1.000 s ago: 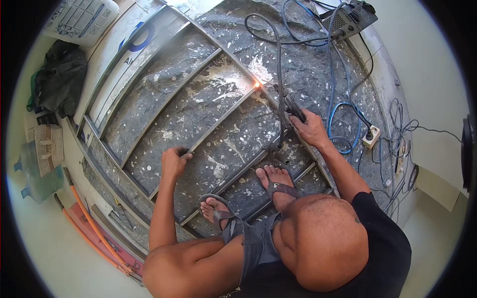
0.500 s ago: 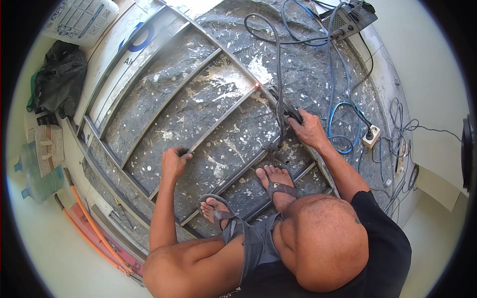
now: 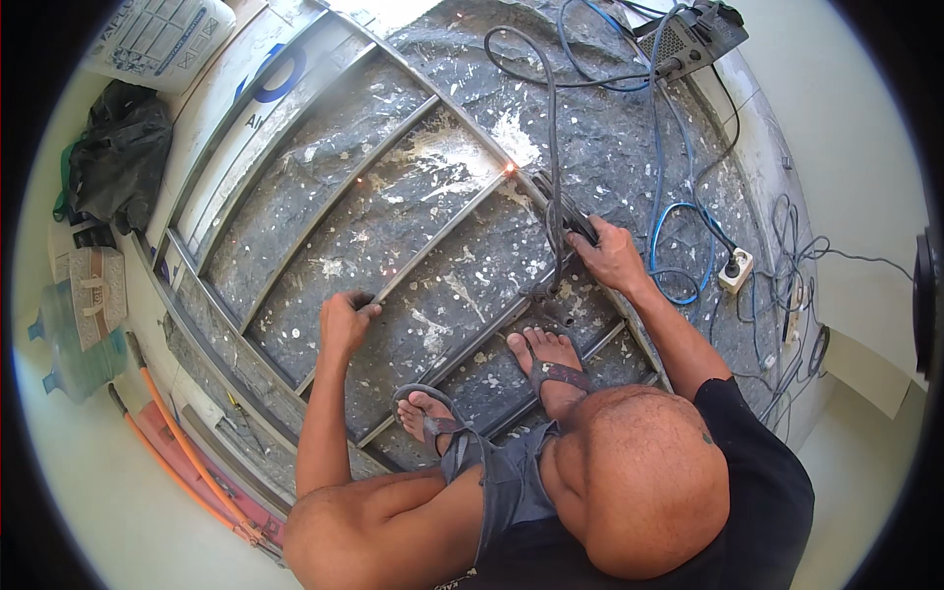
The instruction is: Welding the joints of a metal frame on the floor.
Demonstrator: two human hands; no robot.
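Observation:
A metal frame of thin square bars (image 3: 442,230) lies flat over the paint-spattered grey ground. My left hand (image 3: 344,323) is closed round one crossbar of it near the middle. In my right hand (image 3: 612,258) is a dark welding electrode holder (image 3: 580,226), with a thick black cable (image 3: 553,128) running from it. A bright orange glow (image 3: 509,170) burns where that same crossbar meets the long outer bar, just beyond the holder. The electrode itself is hard to make out. My sandalled feet (image 3: 551,356) rest near the frame's close end.
A welding machine (image 3: 688,41) stands at the far right, its cables looping across the ground. A white power strip (image 3: 736,271) sits among tangled cords at right. Along the left are a white container (image 3: 162,44), a black bag (image 3: 120,157), a water bottle (image 3: 84,344) and an orange-handled tool (image 3: 182,438).
The glow at the bar joint has grown brighter, and tiny sparks now show over the ground and crossbar. Both hands stay almost where they were.

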